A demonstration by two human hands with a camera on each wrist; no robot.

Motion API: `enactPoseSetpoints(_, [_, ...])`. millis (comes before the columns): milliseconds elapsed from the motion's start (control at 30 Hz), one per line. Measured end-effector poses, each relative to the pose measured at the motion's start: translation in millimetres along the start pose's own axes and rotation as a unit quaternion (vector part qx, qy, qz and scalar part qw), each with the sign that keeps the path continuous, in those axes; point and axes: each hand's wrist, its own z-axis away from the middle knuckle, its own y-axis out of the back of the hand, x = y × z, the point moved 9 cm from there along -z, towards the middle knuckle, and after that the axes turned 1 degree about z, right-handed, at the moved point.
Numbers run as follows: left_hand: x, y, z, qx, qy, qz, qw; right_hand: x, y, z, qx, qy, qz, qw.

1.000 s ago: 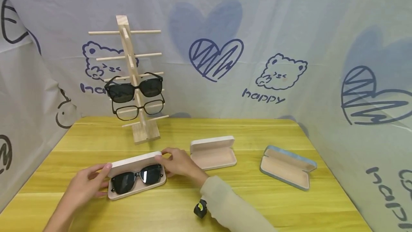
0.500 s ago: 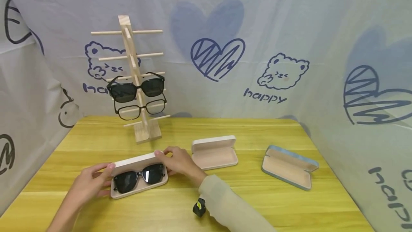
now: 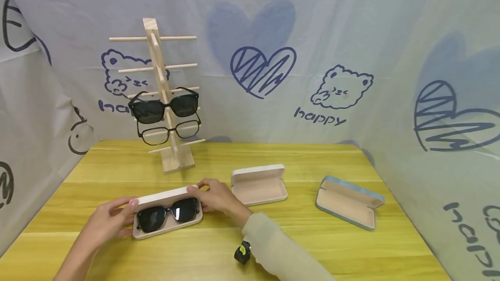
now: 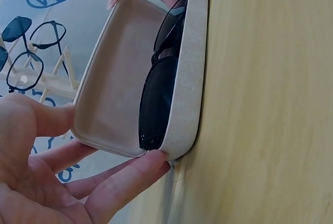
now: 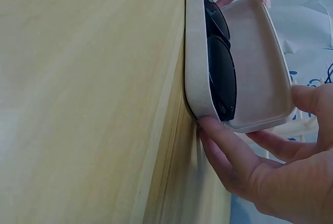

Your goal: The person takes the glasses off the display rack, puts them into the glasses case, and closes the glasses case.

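A pale glasses case (image 3: 168, 230) lies on the table at front left, its lid (image 4: 117, 78) partly raised. Black sunglasses (image 3: 168, 216) with dark lenses rest inside, lenses toward the front. My left hand (image 3: 107, 222) holds the case's left end, thumb on the lid's edge and fingers at the hinge side and the base's end. At the opposite end my right hand (image 3: 218, 196) grips likewise, its thumb (image 5: 304, 98) on the lid's rim and a finger against the base's corner. Both wrist views show the lid tilted up behind the sunglasses.
A wooden display stand (image 3: 160, 77) holds dark sunglasses (image 3: 164, 109) above thin-framed glasses (image 3: 169, 133). Right of my right hand stands another open pale case (image 3: 259, 190), and farther right an open blue case (image 3: 347, 205). A printed curtain (image 3: 265, 112) surrounds the wooden table (image 3: 297, 246).
The lid tips slightly farther forward over the sunglasses. My right thumb has shifted onto the lid's top edge. Both hands stay at the case's ends, and the other objects stay in place.
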Motion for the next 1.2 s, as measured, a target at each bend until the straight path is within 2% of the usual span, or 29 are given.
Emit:
enactPoseSetpoints(433, [-5.6, -1.5, 0.1, -0.005, 0.001, 0.008, 1.0, -0.6, -1.3, 5.0, -0.006, 0.01, -0.011, 1.0])
enactPoseSetpoints(833, [-7.7, -3.0, 2.2, -0.03, 0.005, 0.035, 0.9989, -1.5, -1.8, 6.5, -0.017, 0.03, -0.025, 0.999])
enactPoseSetpoints(1200, [-9.8, -4.2, 7.4, -0.043, -0.002, 0.059, 0.9973, 0.4, -1.4, 8.1, -0.026, 0.033, -0.01, 0.999])
